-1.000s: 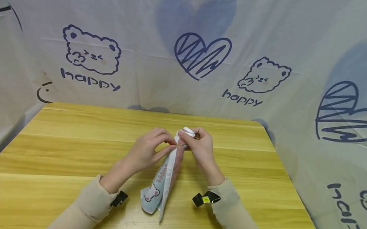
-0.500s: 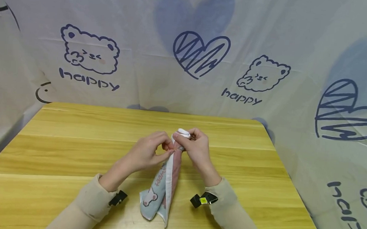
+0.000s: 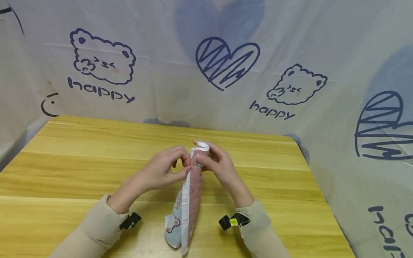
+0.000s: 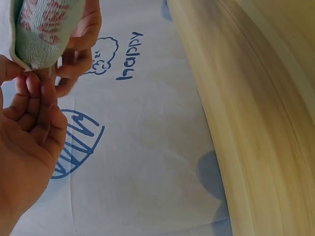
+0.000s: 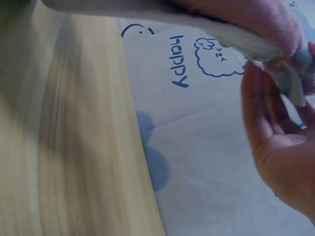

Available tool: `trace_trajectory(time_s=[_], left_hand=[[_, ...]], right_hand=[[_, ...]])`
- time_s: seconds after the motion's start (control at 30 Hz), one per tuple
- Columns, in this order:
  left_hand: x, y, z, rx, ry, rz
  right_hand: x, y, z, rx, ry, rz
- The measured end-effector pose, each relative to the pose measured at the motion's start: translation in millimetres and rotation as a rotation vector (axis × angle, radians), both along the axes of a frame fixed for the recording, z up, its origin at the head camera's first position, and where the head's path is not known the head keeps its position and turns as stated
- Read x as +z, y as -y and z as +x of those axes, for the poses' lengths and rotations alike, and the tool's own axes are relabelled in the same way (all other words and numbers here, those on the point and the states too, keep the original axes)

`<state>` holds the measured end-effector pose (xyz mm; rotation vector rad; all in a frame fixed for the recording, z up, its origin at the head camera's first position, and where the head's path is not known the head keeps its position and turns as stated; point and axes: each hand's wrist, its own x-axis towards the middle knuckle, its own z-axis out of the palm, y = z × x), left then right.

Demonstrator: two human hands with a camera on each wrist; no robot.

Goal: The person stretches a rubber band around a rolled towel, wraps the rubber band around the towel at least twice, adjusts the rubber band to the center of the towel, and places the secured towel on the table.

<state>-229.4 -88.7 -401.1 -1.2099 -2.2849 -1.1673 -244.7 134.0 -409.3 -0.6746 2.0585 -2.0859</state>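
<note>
A small towel (image 3: 194,197), pink on one side and light blue with a bear print on the other, is bunched lengthwise and narrows at a gathered neck. My left hand (image 3: 165,166) pinches that neck between thumb and fingertips. At the rolled white-edged top, my right hand (image 3: 223,169) holds the towel, thumb in front and fingers behind. The left wrist view shows the left fingertips (image 4: 33,84) right at the gather, below the blue terry side with red lettering. A tiny orange spot (image 5: 279,58) shows at the neck in the right wrist view. The towel's loose end hangs toward me.
The hands work above a wood-grain table (image 3: 87,158). Behind it hangs a pale curtain (image 3: 167,77) printed with bears, hearts and "happy". Black straps with small devices circle both wrists, over beige sleeves (image 3: 100,226).
The towel's rolled top has shifted left and stands more upright, and more of the pink side faces me. My right thumb and fingers have loosened and spread around the top. The left hand still pinches the neck.
</note>
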Motion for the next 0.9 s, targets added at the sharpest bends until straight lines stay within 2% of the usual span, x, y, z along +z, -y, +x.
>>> trace_trajectory(time_s=[0.1,0.23,0.47,0.57,0.7,0.9], left_hand=[[0.3,-0.8,0.6,-0.027,0.022,0.028],[-1.9,-2.0,0.5,-0.039,0.0,0.048],[-4.0,-10.1,1.3,-0.054,-0.148,0.012],[-4.8,-14.5,2.9,-0.067,-0.179,-0.008],[-7.1,-17.4,3.9,-0.052,-0.178,-0.023],[-10.0,-13.3,-0.2,0.026,-0.143,-0.02]], right_hand=[[-1.0,-1.6,1.0,-0.008,-0.012,-0.031],[1.0,0.3,4.0,-0.096,-0.013,-0.049],[2.3,1.7,1.2,-0.273,-0.031,-0.015],[0.7,0.6,-2.8,-0.324,-0.013,-0.036],[-0.3,0.4,-5.3,-0.344,0.019,-0.06],[0.0,3.0,-3.6,-0.347,0.087,-0.09]])
